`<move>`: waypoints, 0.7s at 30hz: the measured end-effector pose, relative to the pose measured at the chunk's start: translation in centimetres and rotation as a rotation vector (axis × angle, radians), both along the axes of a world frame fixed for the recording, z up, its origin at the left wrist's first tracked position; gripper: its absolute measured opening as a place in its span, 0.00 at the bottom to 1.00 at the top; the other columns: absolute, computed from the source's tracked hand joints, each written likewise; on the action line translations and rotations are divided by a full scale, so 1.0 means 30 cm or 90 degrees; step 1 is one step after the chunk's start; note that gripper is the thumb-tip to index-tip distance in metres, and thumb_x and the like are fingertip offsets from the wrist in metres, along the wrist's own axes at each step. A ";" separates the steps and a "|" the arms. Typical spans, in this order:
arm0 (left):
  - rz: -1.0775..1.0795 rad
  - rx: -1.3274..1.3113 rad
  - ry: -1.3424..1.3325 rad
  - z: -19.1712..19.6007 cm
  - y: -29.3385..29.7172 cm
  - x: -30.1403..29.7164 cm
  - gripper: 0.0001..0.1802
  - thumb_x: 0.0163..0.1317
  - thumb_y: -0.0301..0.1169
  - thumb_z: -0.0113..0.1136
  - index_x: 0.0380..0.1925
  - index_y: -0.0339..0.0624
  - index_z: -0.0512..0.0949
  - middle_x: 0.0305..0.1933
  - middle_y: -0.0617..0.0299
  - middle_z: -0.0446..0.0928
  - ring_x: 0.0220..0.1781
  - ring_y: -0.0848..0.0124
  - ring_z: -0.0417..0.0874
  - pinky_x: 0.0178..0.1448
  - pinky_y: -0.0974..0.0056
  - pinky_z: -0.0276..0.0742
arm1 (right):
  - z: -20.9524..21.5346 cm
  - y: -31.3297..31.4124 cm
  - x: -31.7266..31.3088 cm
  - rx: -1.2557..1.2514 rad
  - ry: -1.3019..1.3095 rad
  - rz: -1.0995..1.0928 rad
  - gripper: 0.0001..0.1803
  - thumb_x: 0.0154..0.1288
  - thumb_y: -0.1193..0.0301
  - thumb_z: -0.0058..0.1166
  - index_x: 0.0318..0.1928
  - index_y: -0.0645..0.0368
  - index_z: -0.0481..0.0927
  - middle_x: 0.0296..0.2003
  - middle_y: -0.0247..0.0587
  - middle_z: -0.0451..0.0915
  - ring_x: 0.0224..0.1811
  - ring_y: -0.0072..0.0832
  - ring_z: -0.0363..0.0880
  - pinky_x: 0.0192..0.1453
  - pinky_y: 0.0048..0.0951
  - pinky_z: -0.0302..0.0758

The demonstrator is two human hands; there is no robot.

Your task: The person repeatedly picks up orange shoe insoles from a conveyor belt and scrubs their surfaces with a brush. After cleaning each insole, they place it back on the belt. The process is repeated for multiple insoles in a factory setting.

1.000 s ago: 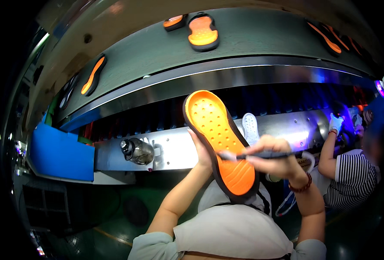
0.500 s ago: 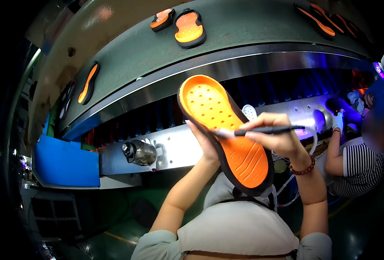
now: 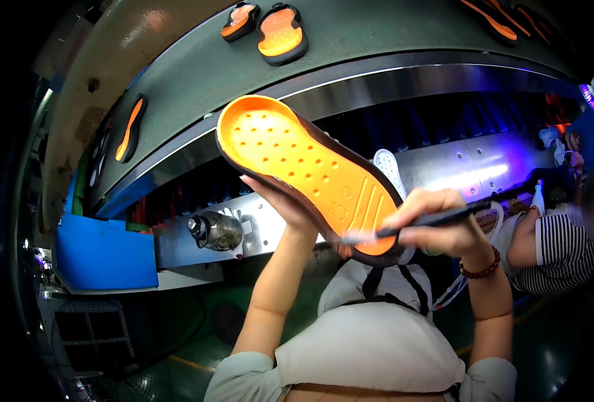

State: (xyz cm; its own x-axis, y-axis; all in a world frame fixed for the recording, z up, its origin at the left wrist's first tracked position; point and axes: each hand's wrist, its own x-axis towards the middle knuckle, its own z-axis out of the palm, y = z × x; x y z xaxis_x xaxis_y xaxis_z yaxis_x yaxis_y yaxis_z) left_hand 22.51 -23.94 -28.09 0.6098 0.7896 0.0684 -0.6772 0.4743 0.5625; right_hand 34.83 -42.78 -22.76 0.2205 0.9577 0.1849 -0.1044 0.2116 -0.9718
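I saw L hand (image 3: 285,201) clamped under the orange sole (image 3: 304,171), long axis running up-left to down-right; R hand (image 3: 437,224) gripped the brush (image 3: 417,222) w/ tip at sole's near end.

Pale short sleeves (image 3: 243,375), a grey apron (image 3: 370,348) (black straps), beaded bracelet (image 3: 482,268) on right wrist.

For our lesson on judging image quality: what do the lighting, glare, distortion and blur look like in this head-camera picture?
Head view: fisheye bends the conveyor and steel rail into arcs, with black corners; violet-white glare burns out the panel at right; the orange sole is brightly lit and sharp; the brush tip looks slightly smeared; the floor lies in deep shadow.
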 end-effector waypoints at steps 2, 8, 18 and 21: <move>0.018 0.009 0.000 0.008 0.002 0.008 0.50 0.50 0.72 0.26 0.61 0.43 0.52 0.57 0.45 0.63 0.56 0.51 0.67 0.61 0.51 0.61 | -0.022 0.002 0.026 -0.039 -0.139 -0.097 0.09 0.48 0.80 0.59 0.34 0.62 0.80 0.33 0.41 0.80 0.34 0.25 0.77 0.39 0.22 0.72; 0.006 0.064 0.024 0.062 0.008 0.004 0.49 0.50 0.72 0.25 0.60 0.44 0.53 0.57 0.44 0.62 0.56 0.52 0.67 0.61 0.51 0.62 | -0.030 -0.052 0.036 0.028 -0.060 0.085 0.10 0.46 0.81 0.60 0.33 0.63 0.81 0.33 0.42 0.81 0.36 0.27 0.77 0.44 0.25 0.72; -0.008 0.094 0.003 0.069 0.050 0.015 0.48 0.52 0.70 0.28 0.60 0.43 0.53 0.58 0.45 0.62 0.56 0.53 0.67 0.60 0.52 0.63 | -0.123 -0.083 0.081 0.043 0.044 0.057 0.10 0.45 0.79 0.60 0.33 0.63 0.81 0.33 0.40 0.81 0.45 0.29 0.71 0.52 0.29 0.67; -0.141 0.037 -0.147 0.116 0.052 0.017 0.41 0.58 0.63 0.33 0.59 0.41 0.55 0.58 0.48 0.63 0.54 0.58 0.70 0.56 0.56 0.69 | -0.125 -0.070 0.044 -0.011 0.207 -0.030 0.09 0.47 0.80 0.56 0.33 0.66 0.78 0.36 0.50 0.78 0.44 0.34 0.74 0.52 0.32 0.69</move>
